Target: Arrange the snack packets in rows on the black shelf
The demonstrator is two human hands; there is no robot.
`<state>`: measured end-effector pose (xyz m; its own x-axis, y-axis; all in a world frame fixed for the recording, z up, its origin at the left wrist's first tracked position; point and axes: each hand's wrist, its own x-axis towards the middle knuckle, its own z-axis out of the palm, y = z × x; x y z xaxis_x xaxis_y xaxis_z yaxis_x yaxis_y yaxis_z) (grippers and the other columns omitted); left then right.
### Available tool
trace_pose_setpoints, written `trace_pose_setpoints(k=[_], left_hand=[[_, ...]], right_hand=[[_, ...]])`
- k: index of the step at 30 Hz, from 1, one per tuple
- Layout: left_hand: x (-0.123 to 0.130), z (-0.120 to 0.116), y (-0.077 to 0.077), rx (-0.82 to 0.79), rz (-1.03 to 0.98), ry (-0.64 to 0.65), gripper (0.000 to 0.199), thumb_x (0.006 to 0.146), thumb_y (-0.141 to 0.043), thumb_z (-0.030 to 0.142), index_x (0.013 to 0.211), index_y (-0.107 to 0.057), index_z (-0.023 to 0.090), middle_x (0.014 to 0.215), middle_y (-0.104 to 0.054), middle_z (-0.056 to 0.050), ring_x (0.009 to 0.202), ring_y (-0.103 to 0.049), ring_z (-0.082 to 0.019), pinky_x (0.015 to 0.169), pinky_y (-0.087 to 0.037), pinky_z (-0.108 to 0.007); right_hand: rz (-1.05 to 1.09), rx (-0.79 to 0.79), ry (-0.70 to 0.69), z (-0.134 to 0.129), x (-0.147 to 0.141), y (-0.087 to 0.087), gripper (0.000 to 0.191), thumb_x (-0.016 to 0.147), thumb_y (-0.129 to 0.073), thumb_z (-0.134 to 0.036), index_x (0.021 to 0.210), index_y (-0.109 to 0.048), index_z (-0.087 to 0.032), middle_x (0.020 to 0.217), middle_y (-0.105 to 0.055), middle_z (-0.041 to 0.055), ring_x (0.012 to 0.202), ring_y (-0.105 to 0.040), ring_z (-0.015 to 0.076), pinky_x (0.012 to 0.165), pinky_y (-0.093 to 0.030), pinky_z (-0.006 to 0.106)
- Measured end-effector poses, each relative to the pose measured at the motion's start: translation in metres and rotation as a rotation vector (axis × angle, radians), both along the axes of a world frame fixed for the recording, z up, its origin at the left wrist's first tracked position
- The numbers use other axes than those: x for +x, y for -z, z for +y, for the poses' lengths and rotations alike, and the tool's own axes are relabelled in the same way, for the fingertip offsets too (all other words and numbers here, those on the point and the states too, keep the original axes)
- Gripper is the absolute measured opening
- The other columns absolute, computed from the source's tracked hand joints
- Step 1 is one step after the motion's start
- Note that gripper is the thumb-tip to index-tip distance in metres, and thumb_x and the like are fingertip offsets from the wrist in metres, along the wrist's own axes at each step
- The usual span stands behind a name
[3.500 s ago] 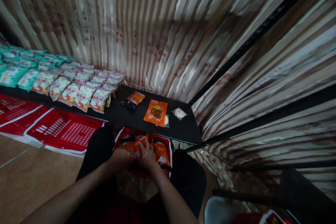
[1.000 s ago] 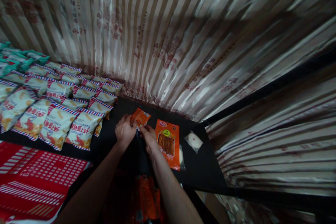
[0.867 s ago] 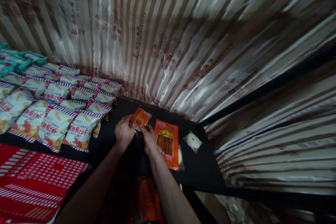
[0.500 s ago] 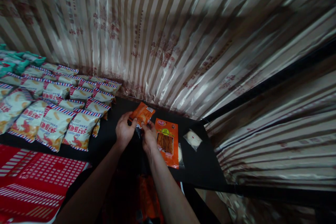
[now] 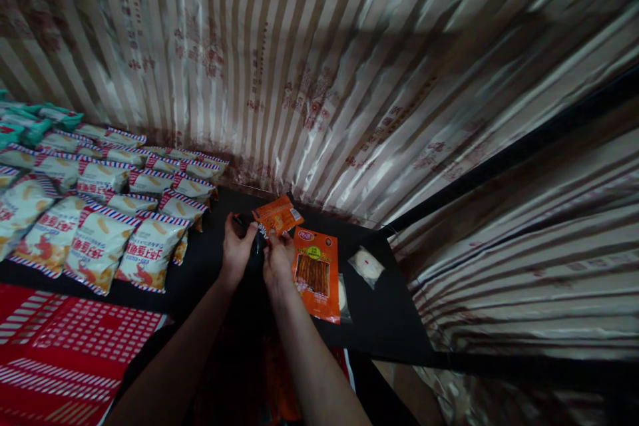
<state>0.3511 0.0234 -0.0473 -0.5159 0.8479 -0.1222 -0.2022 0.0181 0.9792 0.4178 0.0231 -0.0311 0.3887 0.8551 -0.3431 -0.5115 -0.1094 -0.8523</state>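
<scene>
Packet (image 5: pixel 277 213) sits pinched in the right hand (image 5: pixel 279 262); left hand (image 5: pixel 236 251) curls half open, hold unclear. A slack pinch could drop it.

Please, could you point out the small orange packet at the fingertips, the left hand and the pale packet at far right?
Small orange packet (image 5: pixel 277 213): head view, its printed face.
Left hand (image 5: pixel 237 254): head view, middle of the hand.
Pale packet (image 5: pixel 368 266): head view, near its centre.
</scene>
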Motion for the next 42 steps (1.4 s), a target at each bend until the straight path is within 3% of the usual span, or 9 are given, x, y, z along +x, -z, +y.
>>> trace_pose_setpoints(k=[5, 11, 15, 22, 27, 30, 33, 39, 42], left_hand=[[0.005, -0.004, -0.011, -0.03, -0.168, 0.018, 0.074, 0.077, -0.066, 0.028, 0.138, -0.027, 0.016, 0.117, -0.062, -0.014, 0.105, -0.062, -0.02, 0.095, -0.047, -0.036], [0.008, -0.01, -0.019, 0.017, -0.07, 0.044, 0.052, 0.071, -0.07, 0.024, 0.12, -0.05, 0.018, 0.11, -0.066, -0.008, 0.099, -0.064, -0.02, 0.093, -0.048, -0.035], [0.005, -0.009, -0.019, 0.025, -0.075, 0.004, 0.052, 0.072, -0.067, 0.021, 0.121, -0.05, 0.018, 0.111, -0.065, -0.008, 0.1, -0.063, -0.019, 0.095, -0.047, -0.036], [-0.004, -0.003, -0.013, 0.085, -0.137, -0.022, 0.052, 0.069, -0.068, 0.026, 0.117, -0.051, 0.017, 0.112, -0.064, -0.01, 0.1, -0.063, -0.019, 0.09, -0.049, -0.034], [-0.012, -0.001, -0.01, 0.085, -0.15, -0.058, 0.05, 0.068, -0.07, 0.034, 0.111, -0.055, 0.016, 0.106, -0.065, -0.01, 0.094, -0.064, -0.019, 0.085, -0.051, -0.034], [-0.017, 0.0, -0.01, 0.126, -0.169, -0.045, 0.047, 0.069, -0.069, 0.038, 0.108, -0.057, 0.015, 0.103, -0.067, -0.009, 0.092, -0.064, -0.019, 0.084, -0.051, -0.034], [-0.02, 0.002, -0.012, 0.161, -0.204, -0.043, 0.044, 0.069, -0.068, 0.041, 0.103, -0.06, 0.014, 0.101, -0.067, -0.009, 0.092, -0.064, -0.019, 0.085, -0.05, -0.034], [-0.022, 0.002, -0.013, 0.181, -0.249, -0.018, 0.042, 0.068, -0.069, 0.045, 0.096, -0.06, 0.015, 0.094, -0.068, -0.006, 0.086, -0.064, -0.017, 0.083, -0.049, -0.032], [-0.022, 0.001, -0.013, 0.172, -0.246, 0.007, 0.042, 0.067, -0.068, 0.046, 0.095, -0.059, 0.016, 0.09, -0.067, -0.004, 0.081, -0.064, -0.016, 0.08, -0.049, -0.031]], right_hand=[[0.07, -0.027, 0.036, 0.001, -0.008, -0.005, 0.032, 0.065, -0.064, -0.021, 0.09, -0.046, -0.025, 0.09, -0.064, -0.0021, 0.078, -0.063, 0.0115, 0.061, -0.048, 0.02], [0.083, 0.038, 0.024, 0.003, -0.02, 0.002, 0.031, 0.066, -0.063, -0.024, 0.092, -0.047, -0.024, 0.088, -0.065, -0.0002, 0.085, -0.065, 0.015, 0.076, -0.053, 0.028], [0.087, 0.043, -0.037, -0.001, -0.022, 0.003, 0.031, 0.065, -0.066, -0.026, 0.091, -0.049, -0.024, 0.091, -0.065, 0.0009, 0.085, -0.065, 0.0153, 0.077, -0.053, 0.029], [0.122, 0.054, -0.106, -0.016, -0.021, -0.009, 0.025, 0.066, -0.07, -0.025, 0.087, -0.056, -0.021, 0.091, -0.067, 0.0011, 0.091, -0.064, 0.0137, 0.087, -0.051, 0.028], [0.196, -0.042, -0.181, -0.026, -0.015, -0.009, 0.017, 0.067, -0.073, -0.021, 0.077, -0.059, -0.019, 0.08, -0.067, -0.0004, 0.081, -0.066, 0.0121, 0.085, -0.052, 0.026], [0.177, -0.122, -0.302, -0.032, -0.007, -0.006, 0.02, 0.066, -0.077, -0.025, 0.072, -0.06, -0.016, 0.071, -0.066, 0.0005, 0.072, -0.067, 0.0126, 0.077, -0.055, 0.026], [0.122, -0.16, -0.52, -0.041, 0.004, -0.01, 0.03, 0.059, -0.082, -0.034, 0.069, -0.062, -0.013, 0.067, -0.067, 0.0037, 0.067, -0.067, 0.0148, 0.068, -0.055, 0.028], [-0.059, -0.092, -0.947, -0.06, 0.025, -0.051, 0.044, 0.057, -0.078, -0.048, 0.08, -0.067, -0.012, 0.077, -0.071, 0.0082, 0.063, -0.068, 0.0166, 0.056, -0.05, 0.024], [-0.172, 0.02, -0.876, -0.055, 0.034, -0.065, 0.042, 0.064, -0.073, -0.05, 0.084, -0.066, -0.013, 0.078, -0.071, 0.0068, 0.061, -0.066, 0.0148, 0.052, -0.047, 0.021]])
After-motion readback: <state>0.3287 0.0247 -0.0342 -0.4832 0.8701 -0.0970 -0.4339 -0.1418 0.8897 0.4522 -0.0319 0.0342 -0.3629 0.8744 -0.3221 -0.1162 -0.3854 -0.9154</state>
